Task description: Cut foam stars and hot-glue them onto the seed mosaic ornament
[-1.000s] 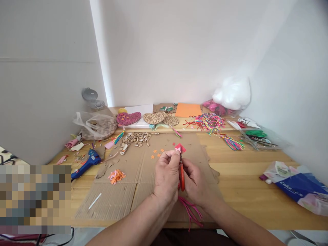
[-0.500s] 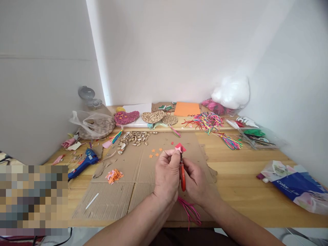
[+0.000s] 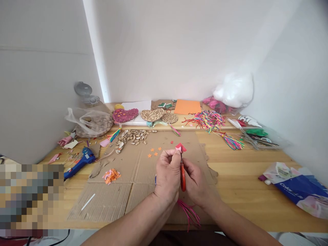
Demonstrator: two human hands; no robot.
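Observation:
My left hand (image 3: 167, 174) pinches a small red and pink paper piece (image 3: 180, 148) between thumb and fingertips, above the brown cardboard sheet (image 3: 123, 177). My right hand (image 3: 196, 182) is closed on the red handles of small scissors (image 3: 182, 174), whose blades point up into the paper piece. Pink strands (image 3: 189, 213) lie under my wrists at the near edge. Three small orange stars (image 3: 154, 152) lie on the cardboard just left of my hands.
On the left lie a blue glue gun (image 3: 80, 161), orange scraps (image 3: 110, 175) and a bag of shells (image 3: 92, 123). Loose shells (image 3: 133, 136), woven hearts (image 3: 152, 114), orange paper (image 3: 187, 106) and coloured threads (image 3: 208, 121) sit behind. A blue packet (image 3: 294, 189) lies right.
The view has shifted slightly; my hands hold the same grip on the paper piece and the scissors, almost unmoved.

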